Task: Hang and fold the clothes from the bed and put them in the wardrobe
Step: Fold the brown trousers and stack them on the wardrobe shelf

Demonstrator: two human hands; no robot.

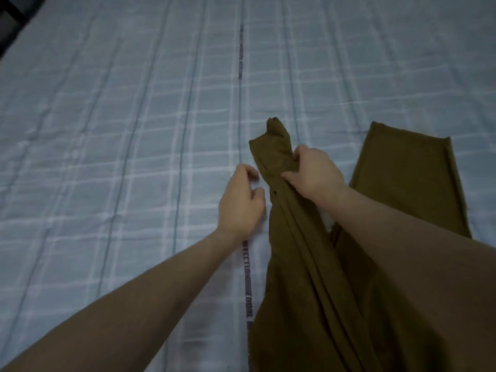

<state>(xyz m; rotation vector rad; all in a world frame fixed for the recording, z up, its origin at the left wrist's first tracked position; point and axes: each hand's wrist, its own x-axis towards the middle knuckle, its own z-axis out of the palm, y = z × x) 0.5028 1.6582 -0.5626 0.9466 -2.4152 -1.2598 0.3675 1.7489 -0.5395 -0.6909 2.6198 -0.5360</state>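
Olive-brown trousers (303, 264) lie on the bed at the right, legs pointing away from me. The right leg (410, 173) lies flat on the bedspread. The left leg is bunched into a narrow fold, and my right hand (314, 173) grips it near its far end, fingers and thumb curled over the cloth. My left hand (241, 202) hovers just left of that leg with loosely curled fingers, holding nothing and not touching the fabric.
A light blue checked bedspread (120, 130) covers the bed across the whole view, with a dark printed stripe (240, 57) running down its middle. A dark bed edge (10, 12) shows at the top left corner.
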